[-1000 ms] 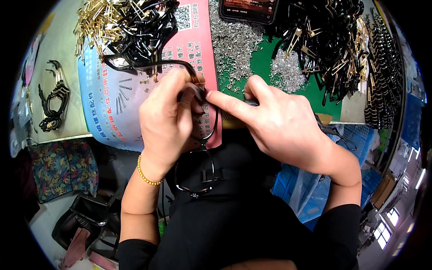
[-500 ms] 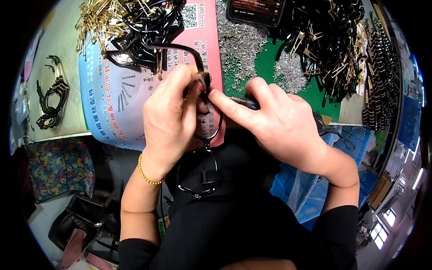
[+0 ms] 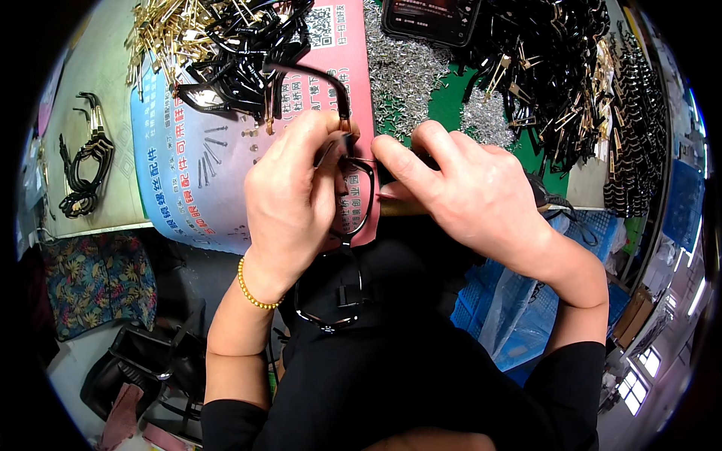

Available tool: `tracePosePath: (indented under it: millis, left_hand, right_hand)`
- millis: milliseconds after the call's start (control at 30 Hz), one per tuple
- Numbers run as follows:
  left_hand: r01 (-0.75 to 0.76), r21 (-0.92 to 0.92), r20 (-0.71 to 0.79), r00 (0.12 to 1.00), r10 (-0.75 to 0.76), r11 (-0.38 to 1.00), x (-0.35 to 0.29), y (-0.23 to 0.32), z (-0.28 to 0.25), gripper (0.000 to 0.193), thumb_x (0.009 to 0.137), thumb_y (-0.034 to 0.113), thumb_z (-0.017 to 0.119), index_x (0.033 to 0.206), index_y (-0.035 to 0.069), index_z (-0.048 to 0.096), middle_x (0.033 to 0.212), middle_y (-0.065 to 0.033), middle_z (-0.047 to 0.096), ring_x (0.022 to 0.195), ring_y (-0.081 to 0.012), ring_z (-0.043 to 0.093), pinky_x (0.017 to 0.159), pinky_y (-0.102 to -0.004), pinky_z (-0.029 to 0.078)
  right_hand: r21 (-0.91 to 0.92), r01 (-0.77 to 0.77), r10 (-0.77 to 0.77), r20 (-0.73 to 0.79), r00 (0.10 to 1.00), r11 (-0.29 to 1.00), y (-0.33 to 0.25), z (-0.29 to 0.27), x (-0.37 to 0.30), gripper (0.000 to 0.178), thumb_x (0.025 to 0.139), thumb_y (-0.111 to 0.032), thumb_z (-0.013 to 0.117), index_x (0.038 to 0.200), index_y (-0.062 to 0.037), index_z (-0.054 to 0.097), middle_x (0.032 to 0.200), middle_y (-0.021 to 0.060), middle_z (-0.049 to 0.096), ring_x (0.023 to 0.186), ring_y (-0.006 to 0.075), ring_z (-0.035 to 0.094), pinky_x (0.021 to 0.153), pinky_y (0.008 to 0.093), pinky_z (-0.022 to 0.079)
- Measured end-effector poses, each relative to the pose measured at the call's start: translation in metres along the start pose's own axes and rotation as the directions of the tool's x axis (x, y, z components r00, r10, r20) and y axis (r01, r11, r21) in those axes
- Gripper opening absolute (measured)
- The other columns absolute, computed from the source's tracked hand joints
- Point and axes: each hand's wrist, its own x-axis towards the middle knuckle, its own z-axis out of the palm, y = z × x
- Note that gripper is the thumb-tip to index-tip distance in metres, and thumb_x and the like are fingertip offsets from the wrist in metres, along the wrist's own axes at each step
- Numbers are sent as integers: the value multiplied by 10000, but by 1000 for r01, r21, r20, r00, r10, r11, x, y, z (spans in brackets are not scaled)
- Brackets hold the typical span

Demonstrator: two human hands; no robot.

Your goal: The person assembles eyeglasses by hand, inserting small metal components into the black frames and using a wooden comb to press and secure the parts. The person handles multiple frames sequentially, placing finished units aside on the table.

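Observation:
My left hand (image 3: 289,195) is closed round the hinge corner of a black eyeglass frame (image 3: 371,201), whose lens rims hang down toward my lap. From the same corner a dark temple arm (image 3: 333,83) sticks out toward the far side of the table. My right hand (image 3: 474,192) is closed on a dark-handled screwdriver (image 3: 427,160), mostly hidden behind the fingers. Something thin bridges the small gap between my right fingertips and the frame's corner. The hinge itself is covered by my left fingers.
Black and gold temple arms (image 3: 248,45) lie heaped at the far left, more (image 3: 556,68) at the right. Loose small screws (image 3: 402,83) cover part of a green mat (image 3: 553,177), near a phone (image 3: 430,19). A bundle of temple arms (image 3: 89,161) rests on the left.
My right hand has drawn back slightly to the right from the hinge corner, and its fingers have turned, covering more of the screwdriver. My left hand and the temple arm have shifted slightly right.

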Motion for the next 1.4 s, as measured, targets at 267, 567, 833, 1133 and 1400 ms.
tracePosePath:
  millis: [267, 567, 833, 1133, 1400]
  left_hand:
    - [-120, 97, -48, 991, 126, 988, 3, -2, 3, 327, 758, -166, 597, 1023, 21, 634, 890, -133, 672, 791, -303, 696, 687, -369, 539]
    - [-141, 155, -62, 986, 152, 978, 2, -4, 5, 329, 773, -161, 602, 1054, 9, 620, 904, -142, 672, 813, -323, 691, 700, -378, 539]
    - [-77, 168, -36, 996, 84, 983, 1, 0, 3, 259, 863, -128, 615, 1087, 1, 621, 923, -132, 695, 752, -268, 702, 669, -353, 551]
    - [-82, 15, -238, 968, 83, 997, 64, -11, 7, 238, 1052, 37, 496, 1251, -32, 606, 986, -108, 716, 772, -171, 714, 688, -283, 567]
    - [177, -234, -440, 857, -266, 956, 22, 21, -15, 426, 1102, 265, 480, 1435, -1, 475, 731, 39, 397, 558, -21, 313, 435, -184, 281]
  right_hand:
    - [36, -7, 6, 11, 1000, 999, -3, 0, -4, 373, 839, -219, 647, 1207, -165, 628, 924, 31, 579, 622, 142, 585, 478, 261, 499]
    - [-42, 43, -46, -68, 997, 998, -1, 10, 0, 328, 857, -303, 666, 1150, -160, 635, 869, 0, 567, 597, 124, 552, 454, 243, 455]
    - [-5, 4, -4, -61, 998, 1000, -3, 7, 5, 345, 874, -324, 670, 1155, -132, 609, 876, 22, 542, 618, 145, 572, 465, 272, 463]
    - [169, -328, 287, 227, 931, 929, 11, -46, -41, 245, 935, -159, 656, 1177, -171, 615, 894, 75, 509, 657, 233, 631, 509, 361, 500]
    - [209, -419, 343, 319, 883, 884, 7, -36, -64, 509, 876, -75, 649, 1356, -242, 614, 899, 106, 487, 683, 251, 626, 520, 370, 517]
